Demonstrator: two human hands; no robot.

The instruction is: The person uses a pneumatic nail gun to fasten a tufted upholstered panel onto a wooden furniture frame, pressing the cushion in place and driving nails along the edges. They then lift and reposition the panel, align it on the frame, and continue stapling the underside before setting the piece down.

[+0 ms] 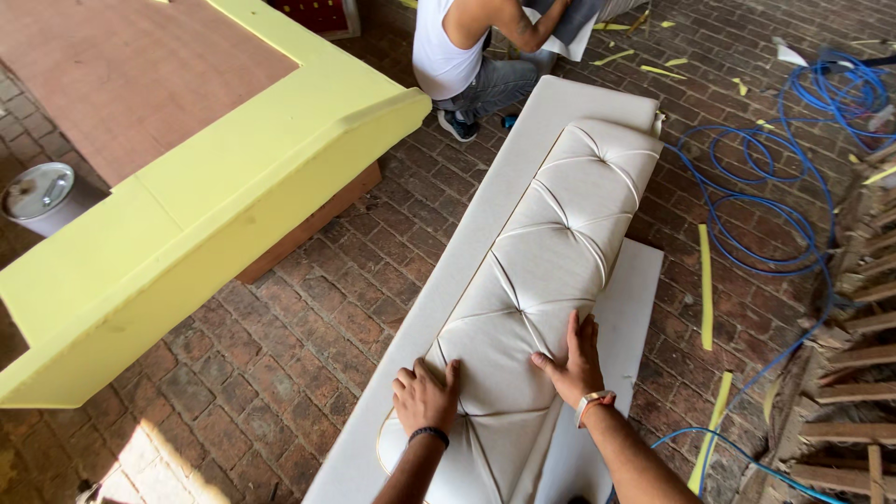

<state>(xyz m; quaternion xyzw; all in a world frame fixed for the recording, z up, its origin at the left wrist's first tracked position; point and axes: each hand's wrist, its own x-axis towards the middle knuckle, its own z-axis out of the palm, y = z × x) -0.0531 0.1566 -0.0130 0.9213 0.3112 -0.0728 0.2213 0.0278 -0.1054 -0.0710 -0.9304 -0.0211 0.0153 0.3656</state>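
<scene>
Both flat, gripping nothing: left hand (425,397), right hand (574,364) pressing tufted cushion (546,271); uneven push could wrinkle fabric, shift pleats.

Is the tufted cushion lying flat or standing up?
Lying flat: the tufted cushion rests lengthwise on the long white panel, with the left hand and right hand pressed on top.

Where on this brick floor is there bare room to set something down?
The bare bricks between the yellow foam frame and the white panel are free. Right of the panel it is crowded: blue hose, foam strips, wooden frames. Both hands press the panel.
</scene>
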